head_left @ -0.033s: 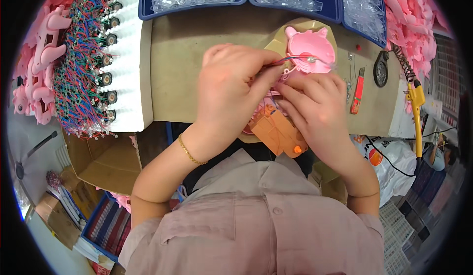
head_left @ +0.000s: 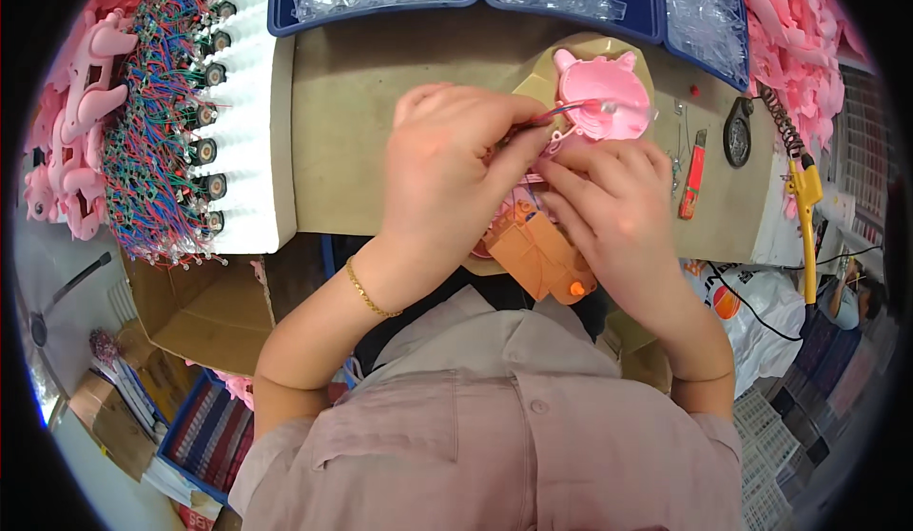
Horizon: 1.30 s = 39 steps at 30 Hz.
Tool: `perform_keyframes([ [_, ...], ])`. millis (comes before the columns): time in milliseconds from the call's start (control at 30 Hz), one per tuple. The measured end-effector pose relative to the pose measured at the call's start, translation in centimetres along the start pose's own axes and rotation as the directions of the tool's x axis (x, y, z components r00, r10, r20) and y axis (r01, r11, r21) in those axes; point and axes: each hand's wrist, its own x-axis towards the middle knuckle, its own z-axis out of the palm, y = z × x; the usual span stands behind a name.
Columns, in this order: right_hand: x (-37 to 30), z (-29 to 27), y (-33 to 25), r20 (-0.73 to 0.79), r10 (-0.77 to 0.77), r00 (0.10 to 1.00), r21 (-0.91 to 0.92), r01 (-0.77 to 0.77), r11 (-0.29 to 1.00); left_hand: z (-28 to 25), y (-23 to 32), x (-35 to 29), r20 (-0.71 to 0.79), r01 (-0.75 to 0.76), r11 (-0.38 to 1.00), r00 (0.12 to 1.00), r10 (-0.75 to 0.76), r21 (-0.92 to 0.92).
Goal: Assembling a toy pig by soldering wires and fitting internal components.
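Observation:
A thin bundle of red and blue wires (head_left: pixel 576 106) is pinched between the thumb and fingers of my left hand (head_left: pixel 447 165). Its loose end reaches right, over a pink pig-head-shaped plastic shell (head_left: pixel 609 79) lying with its hollow side up. My right hand (head_left: pixel 613 198) has its fingertips closed around a pink plastic part just below the shell, close to my left fingertips; the fingers partly hide that part. Beneath both hands, nearer my body, sits an orange plastic box (head_left: pixel 537 255) with a small orange knob. A tan support (head_left: pixel 538 79) lies under the shell.
Blue trays (head_left: pixel 380 19) of clear plastic parts line the far edge. Left stands white foam (head_left: pixel 257 132) holding round speakers and tangled wires. To the right lie a red utility knife (head_left: pixel 693 179), a black oval dish (head_left: pixel 737 132) and a yellow tool (head_left: pixel 806 189) on a coiled cord.

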Motion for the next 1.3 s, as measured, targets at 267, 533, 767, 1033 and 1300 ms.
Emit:
perform_keyframes([
  [267,0.6,-0.5,1.1,0.085,0.062,0.994,0.134,-0.073,0.988,0.0,-0.2,0.0,0.012,-0.021,0.999,1.000,0.021,0.029],
  [533,1.2,-0.3,0.6,0.087,0.047,0.995,0.120,-0.057,0.991,-0.2,-0.1,0.0,0.014,0.000,1.000,1.000,0.000,0.014],
  [767,1.5,-0.2,0.1,0.130,0.050,0.990,0.058,-0.058,0.997,-0.3,0.2,0.3,0.041,0.073,0.985,0.997,-0.067,-0.157],
  [1033,-4.0,-2.7,-5.4,0.181,0.246,0.952,-0.111,-0.229,0.967,-2.9,2.0,1.8,0.125,-0.029,0.976,0.992,0.002,0.217],
  [1300,-0.5,-5.2,-1.5,0.286,0.113,0.952,0.179,-0.168,0.969,-3.6,-0.1,1.8,0.379,0.565,0.520,0.822,-0.425,-0.641],
])
